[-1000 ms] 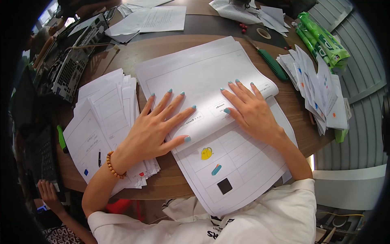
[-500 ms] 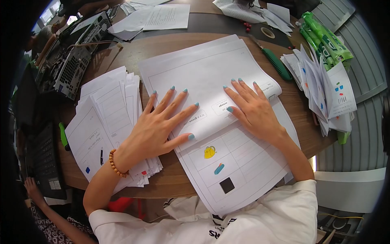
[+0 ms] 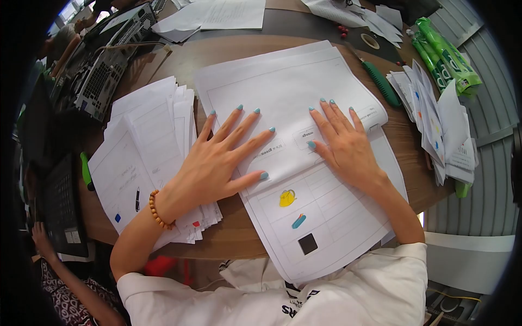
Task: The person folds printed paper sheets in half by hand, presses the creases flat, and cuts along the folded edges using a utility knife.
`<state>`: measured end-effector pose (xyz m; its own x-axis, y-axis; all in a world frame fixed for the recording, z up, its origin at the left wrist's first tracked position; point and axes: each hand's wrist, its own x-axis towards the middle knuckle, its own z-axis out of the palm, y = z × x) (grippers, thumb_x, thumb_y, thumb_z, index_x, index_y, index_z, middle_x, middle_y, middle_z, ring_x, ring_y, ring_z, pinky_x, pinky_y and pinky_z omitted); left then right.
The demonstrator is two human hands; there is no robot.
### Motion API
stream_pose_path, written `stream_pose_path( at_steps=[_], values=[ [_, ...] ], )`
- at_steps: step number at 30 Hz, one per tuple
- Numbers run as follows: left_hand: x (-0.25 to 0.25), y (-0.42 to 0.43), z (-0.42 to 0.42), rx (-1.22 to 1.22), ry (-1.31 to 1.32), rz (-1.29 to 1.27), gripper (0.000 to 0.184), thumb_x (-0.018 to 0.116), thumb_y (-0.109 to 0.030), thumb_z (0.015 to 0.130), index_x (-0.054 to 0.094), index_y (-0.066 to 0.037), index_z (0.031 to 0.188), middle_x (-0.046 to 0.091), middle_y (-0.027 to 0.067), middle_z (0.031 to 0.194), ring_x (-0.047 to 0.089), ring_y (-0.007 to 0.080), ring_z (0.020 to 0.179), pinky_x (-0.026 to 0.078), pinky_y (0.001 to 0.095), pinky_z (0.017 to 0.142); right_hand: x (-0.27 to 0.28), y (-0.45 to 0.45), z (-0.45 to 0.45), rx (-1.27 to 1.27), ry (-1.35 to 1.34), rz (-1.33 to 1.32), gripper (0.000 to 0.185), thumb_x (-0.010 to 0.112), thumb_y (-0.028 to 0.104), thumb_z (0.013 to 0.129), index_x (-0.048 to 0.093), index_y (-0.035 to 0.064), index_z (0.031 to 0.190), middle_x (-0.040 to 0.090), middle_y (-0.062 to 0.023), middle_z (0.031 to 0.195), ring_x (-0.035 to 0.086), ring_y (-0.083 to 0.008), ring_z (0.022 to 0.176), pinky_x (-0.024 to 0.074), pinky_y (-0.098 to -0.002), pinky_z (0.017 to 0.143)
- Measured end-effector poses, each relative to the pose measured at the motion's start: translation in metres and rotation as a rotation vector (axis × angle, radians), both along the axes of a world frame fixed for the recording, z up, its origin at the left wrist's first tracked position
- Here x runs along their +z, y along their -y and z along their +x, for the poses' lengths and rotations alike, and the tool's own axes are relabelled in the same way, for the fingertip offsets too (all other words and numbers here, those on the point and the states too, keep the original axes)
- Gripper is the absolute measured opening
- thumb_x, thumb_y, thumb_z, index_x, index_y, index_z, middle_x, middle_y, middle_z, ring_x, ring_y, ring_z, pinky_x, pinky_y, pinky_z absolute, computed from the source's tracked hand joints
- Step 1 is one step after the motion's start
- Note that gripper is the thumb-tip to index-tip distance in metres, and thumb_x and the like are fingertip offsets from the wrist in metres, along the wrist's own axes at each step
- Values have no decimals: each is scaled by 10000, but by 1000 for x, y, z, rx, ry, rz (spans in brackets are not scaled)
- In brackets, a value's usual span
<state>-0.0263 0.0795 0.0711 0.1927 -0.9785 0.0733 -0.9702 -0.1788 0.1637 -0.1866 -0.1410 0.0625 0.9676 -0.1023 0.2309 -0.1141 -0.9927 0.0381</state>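
Note:
A large white printed sheet [image 3: 272,81] is folded over on itself, its blank-looking back facing up with faint upside-down print near the curled fold. My left hand [image 3: 215,163] lies palm down on its left part, fingers spread, with a beaded bracelet at the wrist. On the right part, near the curl, my right hand [image 3: 348,149] rests flat with its thumb held apart. Below the fold, another printed page [image 3: 342,233] shows a yellow bag picture, a blue oblong picture, a black square and ruled boxes. Neither hand grips anything.
A loose paper stack [image 3: 144,157] lies at the left, beside a green object [image 3: 86,169]. On the right are a green-handled tool [image 3: 381,84], more papers [image 3: 451,130] and green packets [image 3: 446,57]. An opened computer case [image 3: 117,65] stands far left; another person's arm [image 3: 68,277] shows below.
The whole view has shifted slightly, so the table sits a little higher and farther right. Both hands stay flat on the folded sheet, with hardly any movement over it.

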Motion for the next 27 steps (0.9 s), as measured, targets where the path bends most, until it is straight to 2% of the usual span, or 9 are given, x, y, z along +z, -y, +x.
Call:
stream_pose_path(
  at_steps=[4, 6, 7, 9, 13, 19, 22, 25, 27],
  values=[
    [-3, 1, 1, 5, -1, -3, 629, 482, -479, 837, 349, -260, 1412, 237, 73, 1502, 169, 293, 1394, 100, 537, 1114, 4, -8, 0, -7, -4, -48, 542, 519, 355, 903, 427, 31, 1328, 404, -208, 1377, 345, -320, 1315, 208, -501, 1079],
    [-4, 1, 3, -14, 3, -2, 636, 483, -489, 834, 344, -266, 1413, 230, 68, 1505, 164, 288, 1395, 97, 540, 1113, 10, -25, -4, 31, -13, -230, 604, 547, 354, 882, 408, -49, 1310, 391, -232, 1376, 335, -331, 1318, 206, -495, 1087],
    [-3, 0, 3, -10, 5, 0, 636, 483, -489, 834, 344, -266, 1413, 230, 68, 1505, 164, 288, 1395, 97, 540, 1113, 14, -40, -8, 34, -11, -227, 604, 547, 354, 882, 408, -49, 1310, 391, -232, 1376, 335, -331, 1318, 206, -495, 1087],
    [-3, 1, 2, -6, 4, -2, 635, 472, -497, 837, 336, -275, 1416, 227, 64, 1506, 162, 286, 1396, 92, 540, 1113, 17, -70, -20, 306, -124, 264, 669, 571, 357, 857, 386, -116, 1292, 380, -252, 1375, 326, -343, 1320, 214, -487, 1092],
    [-2, 2, 2, -10, 7, 10, 633, 458, -510, 840, 331, -283, 1417, 225, 63, 1507, 162, 287, 1396, 90, 539, 1113, 14, -72, -30, 359, -121, 360, 707, 593, 363, 837, 373, -132, 1293, 361, -273, 1379, 315, -357, 1323, 228, -484, 1089],
    [-4, 1, 2, -5, 20, 10, 619, 438, -502, 845, 338, -280, 1414, 234, 68, 1504, 160, 289, 1397, 90, 534, 1115, 11, 33, -73, -94, -205, -65, 674, 564, 317, 867, 318, -69, 1362, 334, -232, 1415, 289, -294, 1348, 163, -487, 1111],
    [-4, 1, 1, -2, 17, 1, 601, 434, -480, 852, 345, -276, 1411, 238, 68, 1502, 159, 289, 1397, 92, 528, 1118, 6, 61, -85, -269, -143, -5, 651, 518, 319, 898, 306, -95, 1354, 330, -242, 1412, 281, -314, 1348, 150, -489, 1112],
    [-4, 1, 2, 3, 29, 9, 597, 428, -470, 864, 331, -265, 1417, 227, 73, 1505, 154, 297, 1397, 100, 535, 1115, 9, 26, -72, -361, -189, -215, 689, 510, 381, 896, 334, -135, 1316, 365, -266, 1380, 315, -347, 1323, 157, -486, 1111],
    [-10, 2, 3, -33, 65, -18, 606, 429, -464, 873, 312, -247, 1426, 213, 85, 1509, 151, 306, 1397, 107, 547, 1108, 14, -7, -59, -269, -184, -139, 720, 523, 416, 879, 360, -154, 1288, 390, -285, 1351, 342, -371, 1298, 176, -483, 1107]
  ],
)
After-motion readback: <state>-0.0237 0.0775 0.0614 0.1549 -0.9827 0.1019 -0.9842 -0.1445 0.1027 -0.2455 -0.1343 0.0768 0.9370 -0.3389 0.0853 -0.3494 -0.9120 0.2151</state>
